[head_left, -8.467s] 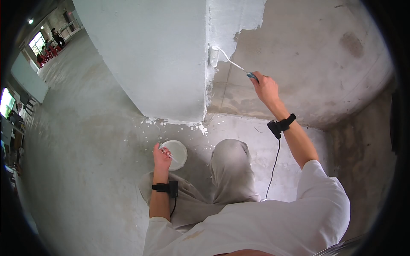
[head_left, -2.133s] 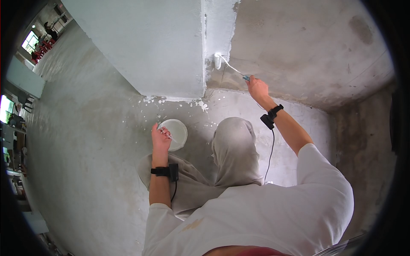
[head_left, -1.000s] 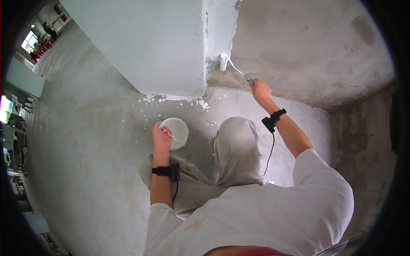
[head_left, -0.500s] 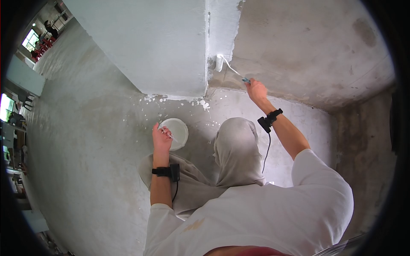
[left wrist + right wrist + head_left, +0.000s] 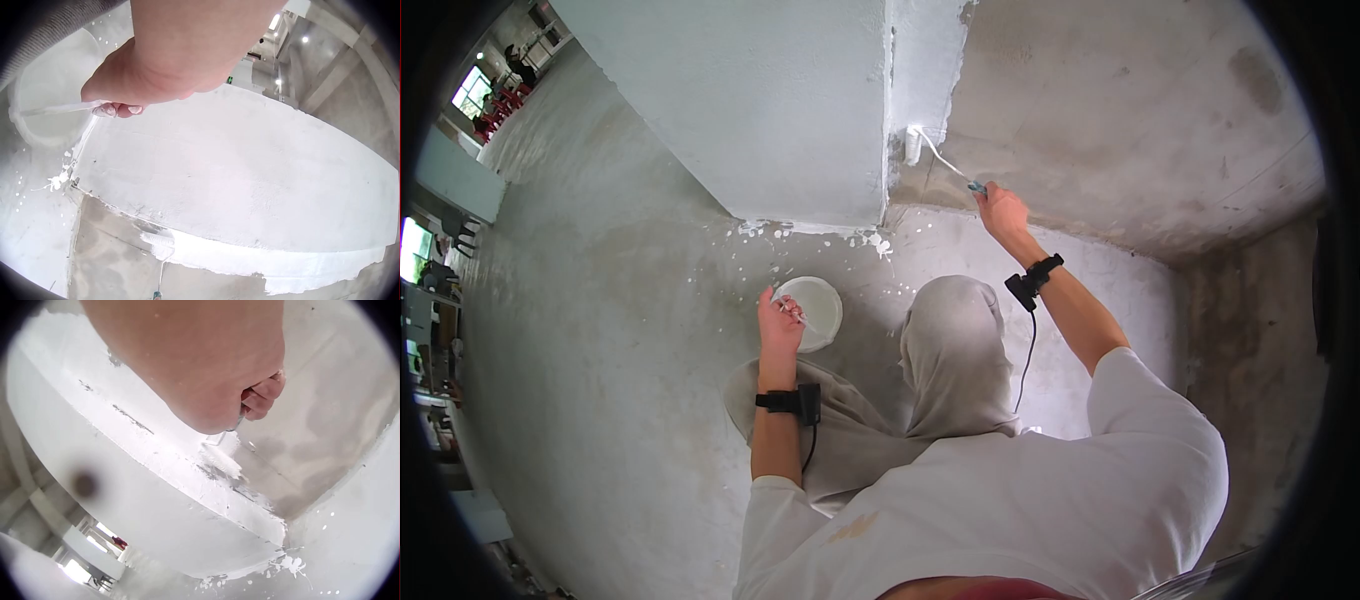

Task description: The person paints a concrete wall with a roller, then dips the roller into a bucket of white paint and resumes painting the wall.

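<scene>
My right hand (image 5: pixel 1003 212) grips the teal handle (image 5: pixel 977 187) of a small paint roller. In the head view its white roller sleeve (image 5: pixel 913 148) lies against the grey wall, just right of the inside corner and low on the painted strip (image 5: pixel 925 70). The right wrist view shows the same sleeve (image 5: pixel 220 461) beyond my curled fingers (image 5: pixel 262 397). My left hand (image 5: pixel 780 322) holds the thin white handle (image 5: pixel 56 109) of a white bucket (image 5: pixel 837 310), with white paint on the fingertips. The bucket stands on the floor by my left leg, with pale paint inside.
A white-painted pillar face (image 5: pixel 770 120) rises left of the corner, and bare concrete wall (image 5: pixel 1120 120) spreads to the right. White paint splatters (image 5: pixel 875 242) dot the floor at the pillar's foot. My bent knee (image 5: pixel 955 330) is between the arms. A cable (image 5: pixel 1027 360) hangs from the right wrist camera.
Since the oldest frame the roller has moved lower on the wall, and white paint reaches farther down beside the corner. The head view has tilted. My left hand stays at the bucket.
</scene>
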Motion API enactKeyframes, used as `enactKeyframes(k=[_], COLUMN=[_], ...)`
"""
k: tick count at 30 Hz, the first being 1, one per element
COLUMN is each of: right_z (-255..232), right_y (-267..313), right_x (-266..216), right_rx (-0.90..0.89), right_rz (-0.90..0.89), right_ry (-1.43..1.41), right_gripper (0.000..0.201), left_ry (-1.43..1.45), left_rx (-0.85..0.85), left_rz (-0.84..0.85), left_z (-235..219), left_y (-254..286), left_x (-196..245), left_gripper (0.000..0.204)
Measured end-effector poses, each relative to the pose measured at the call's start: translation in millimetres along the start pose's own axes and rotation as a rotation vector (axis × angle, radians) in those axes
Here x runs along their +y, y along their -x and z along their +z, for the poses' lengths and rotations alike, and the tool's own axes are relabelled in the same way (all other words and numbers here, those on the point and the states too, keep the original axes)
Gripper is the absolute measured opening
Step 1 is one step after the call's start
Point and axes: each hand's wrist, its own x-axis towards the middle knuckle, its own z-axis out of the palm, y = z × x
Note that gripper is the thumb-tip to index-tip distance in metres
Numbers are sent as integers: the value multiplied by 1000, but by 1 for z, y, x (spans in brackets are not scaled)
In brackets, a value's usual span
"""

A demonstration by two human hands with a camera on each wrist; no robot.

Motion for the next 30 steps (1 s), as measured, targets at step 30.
enactKeyframes(k=[30], right_z=[1], right_y=[7], right_x=[23], right_rx=[2], right_rz=[20], right_ry=[31], right_gripper=[31], left_ry=[-17], left_rx=[-20], left_rz=[15], left_z=[-4], left_y=[-1], left_x=[1], left_gripper=[38])
